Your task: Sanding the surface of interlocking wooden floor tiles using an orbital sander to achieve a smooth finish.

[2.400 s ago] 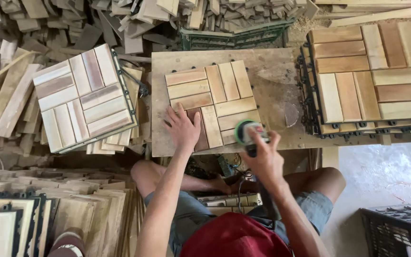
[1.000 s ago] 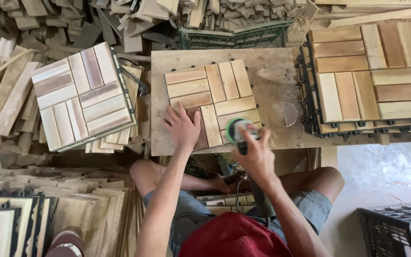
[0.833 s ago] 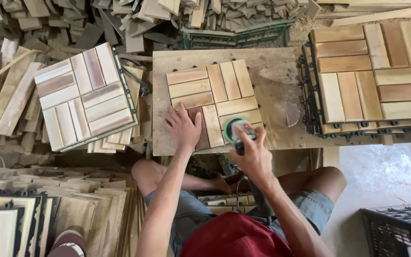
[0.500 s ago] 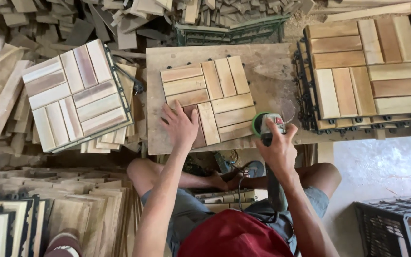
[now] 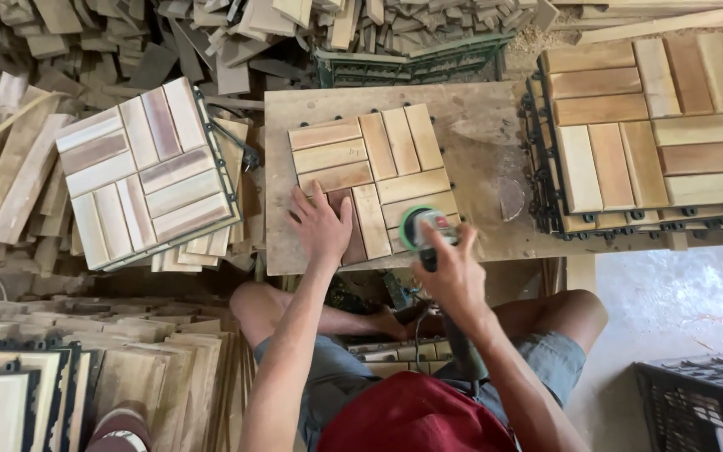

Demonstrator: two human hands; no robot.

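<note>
A square wooden slat tile (image 5: 374,163) lies on a dusty wooden workboard (image 5: 479,134) in front of me. My left hand (image 5: 321,224) presses flat on the tile's near left corner, fingers spread. My right hand (image 5: 452,272) grips a green and grey power sander (image 5: 425,228) that rests on the tile's near right corner. The sander's cable runs down past my legs.
A stack of pale slat tiles (image 5: 140,172) sits to the left, a stack of warmer-toned tiles (image 5: 642,125) to the right. Loose wood slats (image 5: 211,33) pile up behind. More tiles lie stacked at lower left (image 5: 60,368). A black plastic crate (image 5: 696,402) stands at lower right.
The sander moved right off the tile's edge half a second ago and has now come back left onto the tile's near right corner. My left hand stayed pressed on the tile.
</note>
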